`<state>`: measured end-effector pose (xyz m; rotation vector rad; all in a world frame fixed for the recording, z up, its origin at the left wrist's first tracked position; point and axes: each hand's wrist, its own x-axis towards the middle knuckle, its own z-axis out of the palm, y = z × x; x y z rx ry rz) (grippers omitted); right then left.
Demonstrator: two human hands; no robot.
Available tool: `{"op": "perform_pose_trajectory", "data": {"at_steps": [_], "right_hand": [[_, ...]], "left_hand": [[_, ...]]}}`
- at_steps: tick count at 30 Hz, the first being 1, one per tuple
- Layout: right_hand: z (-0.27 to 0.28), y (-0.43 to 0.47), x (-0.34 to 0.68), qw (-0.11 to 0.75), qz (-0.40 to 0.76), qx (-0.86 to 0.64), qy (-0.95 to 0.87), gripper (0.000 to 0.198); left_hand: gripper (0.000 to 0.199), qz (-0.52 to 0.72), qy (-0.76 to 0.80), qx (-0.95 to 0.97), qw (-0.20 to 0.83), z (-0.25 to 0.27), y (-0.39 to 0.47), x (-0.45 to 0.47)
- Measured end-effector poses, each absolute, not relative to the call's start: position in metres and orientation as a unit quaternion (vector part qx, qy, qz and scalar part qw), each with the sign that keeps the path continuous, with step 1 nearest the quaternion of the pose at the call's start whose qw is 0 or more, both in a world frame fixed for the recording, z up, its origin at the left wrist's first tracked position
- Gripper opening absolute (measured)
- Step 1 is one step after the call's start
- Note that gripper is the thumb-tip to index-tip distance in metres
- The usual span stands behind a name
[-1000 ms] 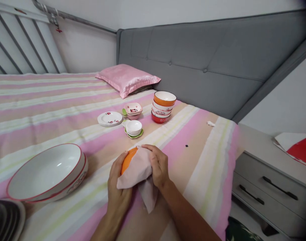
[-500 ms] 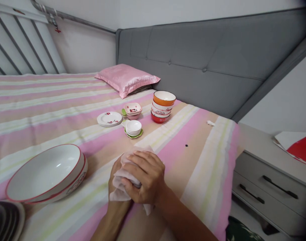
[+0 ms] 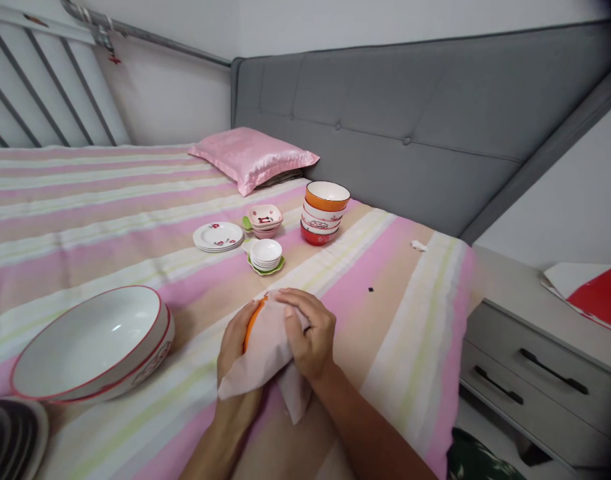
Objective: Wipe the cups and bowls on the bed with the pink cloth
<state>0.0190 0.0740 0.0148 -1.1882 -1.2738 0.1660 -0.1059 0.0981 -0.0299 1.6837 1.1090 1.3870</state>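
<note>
My left hand is wrapped around the left side of an orange dish, of which only a curved strip shows. A thin white cloth covers most of the dish and hangs down below it. From the right, my right hand presses the cloth against the dish with fingers bent over its far edge. Just beyond my hands stands a stack of small white dishes on a green leaf-shaped dish.
Two large red-rimmed bowls lie nested at left, with dark stacked dishes at the lower left corner. Farther back are flowered plates, pink dishes, a bowl stack and a pink pillow. A nightstand stands right.
My right hand has moved off the top of the bunched cloth to its right side. The cloth has spread out, and the orange edge of the dish has come into view.
</note>
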Motion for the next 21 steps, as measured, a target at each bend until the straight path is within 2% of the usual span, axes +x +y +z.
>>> {"op": "perform_pose_trajectory", "data": {"at_steps": [5, 9, 14, 21], "right_hand": [[-0.01, 0.092, 0.029, 0.697, 0.337, -0.498, -0.39, 0.035], [-0.024, 0.102, 0.031, 0.697, 0.437, -0.482, -0.301, 0.034], [-0.016, 0.094, 0.032, 0.697, 0.355, -0.472, -0.407, 0.037], [0.007, 0.074, 0.032, 0.625, 0.112, -0.476, -0.609, 0.035]], "left_hand": [[0.046, 0.51, 0.413, 0.679, 0.33, -0.017, 0.09, -0.111], [0.045, 0.51, 0.43, 0.674, 0.317, -0.019, 0.092, -0.11], [0.044, 0.51, 0.418, 0.685, 0.309, -0.017, 0.091, -0.11], [0.045, 0.508, 0.412, 0.691, 0.307, -0.022, 0.092, -0.112]]}}
